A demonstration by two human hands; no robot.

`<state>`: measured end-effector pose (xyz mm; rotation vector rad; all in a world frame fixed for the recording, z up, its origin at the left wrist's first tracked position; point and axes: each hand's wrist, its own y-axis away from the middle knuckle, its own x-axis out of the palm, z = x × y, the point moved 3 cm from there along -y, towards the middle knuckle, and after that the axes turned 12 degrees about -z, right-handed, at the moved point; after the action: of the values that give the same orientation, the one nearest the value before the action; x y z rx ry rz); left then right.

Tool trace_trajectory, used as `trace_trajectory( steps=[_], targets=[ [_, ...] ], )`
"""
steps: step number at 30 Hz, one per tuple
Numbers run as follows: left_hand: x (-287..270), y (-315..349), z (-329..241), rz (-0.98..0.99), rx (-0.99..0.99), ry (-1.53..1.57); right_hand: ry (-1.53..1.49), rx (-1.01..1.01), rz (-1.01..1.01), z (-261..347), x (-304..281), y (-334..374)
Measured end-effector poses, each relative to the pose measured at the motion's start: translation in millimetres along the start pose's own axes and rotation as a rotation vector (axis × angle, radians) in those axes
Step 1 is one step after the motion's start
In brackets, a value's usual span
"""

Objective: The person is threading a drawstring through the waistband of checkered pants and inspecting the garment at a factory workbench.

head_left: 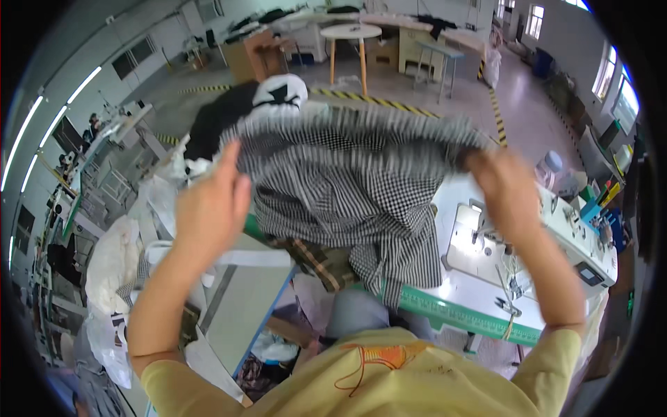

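Note:
A black-and-white checked garment (347, 187) is stretched between my two hands above the table, its upper edge smeared by motion. My left hand (212, 205) is at the garment's left end, index finger extended along the cloth, the other fingers curled and partly hidden. At the right end, my right hand (504, 184) is closed on the bunched edge. The lower folds and a strap-like strip hang toward my lap. Under them lies a brown plaid cloth (323, 264) at the table's near edge.
Right of the garment stands a white sewing machine (577, 240), with thread snips (509, 306) on the table near it. A green measuring strip (458, 313) runs along the front edge. White bags (111, 271) are piled at left; dark and white cloth (278, 94) lies beyond the garment.

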<state>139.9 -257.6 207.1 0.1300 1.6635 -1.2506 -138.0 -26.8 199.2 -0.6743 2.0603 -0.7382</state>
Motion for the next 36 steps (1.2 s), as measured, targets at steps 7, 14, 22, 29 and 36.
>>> trace_trajectory(
  steps=[7,14,22,29,36],
  targets=[
    [79,91,-24,0.224,0.001,0.275,-0.509,0.407,0.201,108,28,101],
    [111,65,-60,-0.045,0.431,0.083,-0.558,0.690,-0.273,120,34,80],
    [36,3,-1,-0.443,-0.152,0.483,-0.435,0.617,-0.550,87,30,65],
    [38,58,70,-0.655,-0.255,0.437,-0.320,0.728,-0.460,61,29,70],
    [67,117,92,-0.481,-0.424,0.287,-0.317,0.702,-0.381,53,35,100]
  ],
)
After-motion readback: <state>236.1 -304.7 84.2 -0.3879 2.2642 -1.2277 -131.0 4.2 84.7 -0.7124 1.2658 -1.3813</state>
